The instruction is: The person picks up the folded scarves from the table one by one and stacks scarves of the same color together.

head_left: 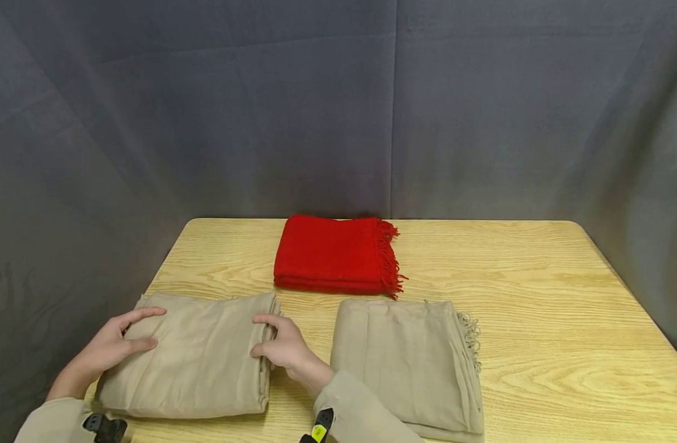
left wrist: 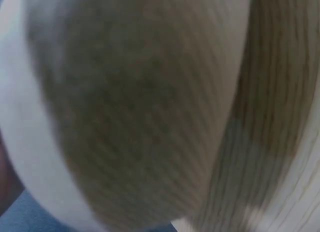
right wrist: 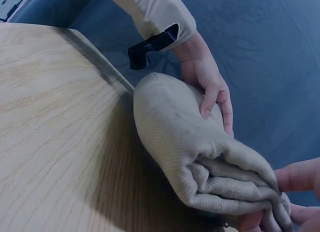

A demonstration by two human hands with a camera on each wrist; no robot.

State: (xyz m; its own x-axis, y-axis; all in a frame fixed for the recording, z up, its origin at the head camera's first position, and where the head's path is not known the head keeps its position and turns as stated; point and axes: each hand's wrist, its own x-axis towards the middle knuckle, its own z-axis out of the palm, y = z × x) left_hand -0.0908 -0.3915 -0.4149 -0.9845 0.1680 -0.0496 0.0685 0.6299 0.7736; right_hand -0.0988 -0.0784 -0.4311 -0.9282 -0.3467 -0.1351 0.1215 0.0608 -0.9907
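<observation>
A thick folded beige scarf (head_left: 194, 357) is at the left of the table, between the two hands. My left hand (head_left: 108, 347) grips its left side, thumb and a finger over the top; the other fingers are hidden. At the opposite side, my right hand (head_left: 285, 347) pinches the layered edge between thumb and fingers. In the right wrist view the scarf's near side (right wrist: 170, 127) bulges over a shadow on the wood, and its stacked folds show beside the right fingers (right wrist: 300, 174). Beige cloth (left wrist: 135, 112) fills most of the left wrist view.
A second folded beige scarf (head_left: 404, 363) with a fringed right edge lies right of the right forearm. Farther back lies a folded red scarf (head_left: 329, 252), its fringe also to the right. The wooden table (head_left: 565, 344) is enclosed by dark grey curtains (head_left: 316, 123).
</observation>
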